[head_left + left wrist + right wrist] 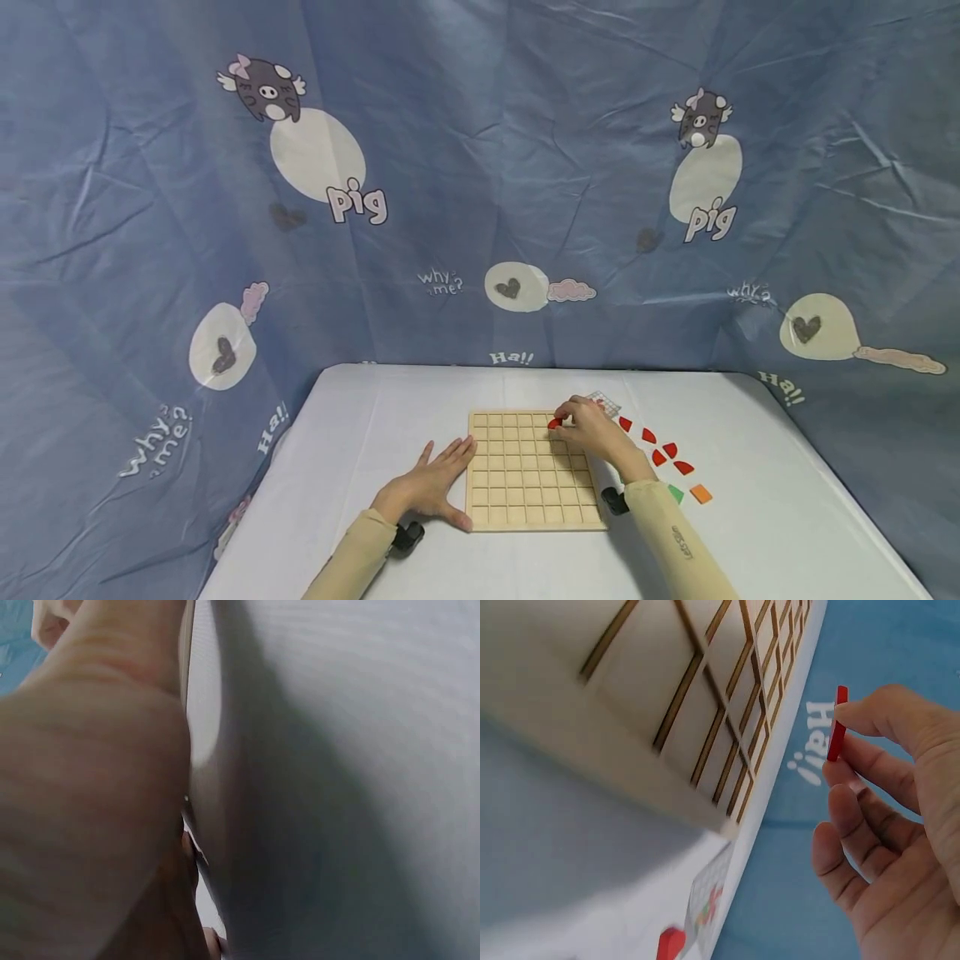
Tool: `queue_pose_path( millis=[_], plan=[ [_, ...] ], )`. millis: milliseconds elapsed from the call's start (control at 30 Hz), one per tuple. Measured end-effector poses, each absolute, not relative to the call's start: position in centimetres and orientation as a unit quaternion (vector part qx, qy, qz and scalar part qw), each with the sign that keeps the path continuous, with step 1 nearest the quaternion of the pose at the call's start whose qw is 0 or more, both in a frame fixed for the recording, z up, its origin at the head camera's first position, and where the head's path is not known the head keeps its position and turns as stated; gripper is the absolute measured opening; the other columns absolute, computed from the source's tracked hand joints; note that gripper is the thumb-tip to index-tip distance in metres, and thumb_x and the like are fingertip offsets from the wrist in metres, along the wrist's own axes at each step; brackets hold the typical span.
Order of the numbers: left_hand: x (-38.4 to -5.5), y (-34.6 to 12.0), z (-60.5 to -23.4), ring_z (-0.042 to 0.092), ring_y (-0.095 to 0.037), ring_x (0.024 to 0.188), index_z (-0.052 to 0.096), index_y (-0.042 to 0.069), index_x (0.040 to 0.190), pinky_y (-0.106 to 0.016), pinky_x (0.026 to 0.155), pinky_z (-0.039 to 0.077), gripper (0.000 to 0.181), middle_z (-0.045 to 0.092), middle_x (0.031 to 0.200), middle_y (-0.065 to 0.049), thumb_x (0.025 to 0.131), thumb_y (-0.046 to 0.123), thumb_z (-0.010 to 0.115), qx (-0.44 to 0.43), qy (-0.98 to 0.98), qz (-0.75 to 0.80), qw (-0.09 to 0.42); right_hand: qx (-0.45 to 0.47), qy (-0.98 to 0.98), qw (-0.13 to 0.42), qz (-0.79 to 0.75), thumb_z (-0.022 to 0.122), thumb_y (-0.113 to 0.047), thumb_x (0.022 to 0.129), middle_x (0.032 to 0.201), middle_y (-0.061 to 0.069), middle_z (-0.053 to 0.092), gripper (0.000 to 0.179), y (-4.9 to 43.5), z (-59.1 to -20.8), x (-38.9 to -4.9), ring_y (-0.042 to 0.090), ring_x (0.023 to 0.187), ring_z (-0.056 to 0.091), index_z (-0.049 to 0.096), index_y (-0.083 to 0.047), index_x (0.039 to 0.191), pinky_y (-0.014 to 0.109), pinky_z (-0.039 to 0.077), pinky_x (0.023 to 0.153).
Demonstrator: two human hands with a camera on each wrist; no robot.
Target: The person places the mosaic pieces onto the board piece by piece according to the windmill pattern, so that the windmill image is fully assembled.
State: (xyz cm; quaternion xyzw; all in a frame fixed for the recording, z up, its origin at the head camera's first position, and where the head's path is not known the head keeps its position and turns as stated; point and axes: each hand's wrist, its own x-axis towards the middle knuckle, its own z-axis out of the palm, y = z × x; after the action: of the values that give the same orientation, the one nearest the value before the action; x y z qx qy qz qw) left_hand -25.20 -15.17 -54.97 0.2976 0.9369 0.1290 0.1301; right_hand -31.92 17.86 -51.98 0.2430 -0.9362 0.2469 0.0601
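Head view: right hand (592, 428) pinches red piece (554, 423) over grid board (525, 479); left hand (431, 485) spread flat at its edge; none visibly seated yet; loose pieces (671, 450) lie alongside.

Table, white-topped (337, 442): one gridded wooden board (517, 479), mid-table; one printed card (612, 407), toward far edge; five red pieces (683, 467), one green piece (677, 493) (part-hidden), one orange piece (701, 493), between board and right edge.
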Motion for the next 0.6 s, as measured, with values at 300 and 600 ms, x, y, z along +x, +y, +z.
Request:
queue_pose_path(
  millis=[300,600],
  plan=[
    [-25.4,-15.1,-55.1,0.007,-0.028,0.151,0.010,0.009,0.156,-0.064,0.117,0.000,0.133,0.005,0.164,-0.009,0.058,0.075,0.072,0.295,0.938,0.128,0.129,0.276,-0.929,0.056,0.242,0.076,-0.017,0.082,0.093,0.002,0.065,0.020,15.4,-52.6,-32.6,0.015,0.082,0.062,0.071,-0.007,0.098,0.028,0.053,0.069],
    [-25.4,-15.1,-55.2,0.007,-0.028,0.151,0.009,0.008,0.156,-0.064,0.117,0.000,0.134,0.006,0.164,-0.009,0.057,0.075,0.071,0.292,0.939,0.128,0.130,0.280,-0.934,0.049,0.216,0.076,-0.011,0.080,0.091,0.001,0.063,0.015,13.8,-53.3,-32.8,0.012,0.080,0.059,0.072,-0.008,0.095,0.030,0.054,0.070]
  ],
)
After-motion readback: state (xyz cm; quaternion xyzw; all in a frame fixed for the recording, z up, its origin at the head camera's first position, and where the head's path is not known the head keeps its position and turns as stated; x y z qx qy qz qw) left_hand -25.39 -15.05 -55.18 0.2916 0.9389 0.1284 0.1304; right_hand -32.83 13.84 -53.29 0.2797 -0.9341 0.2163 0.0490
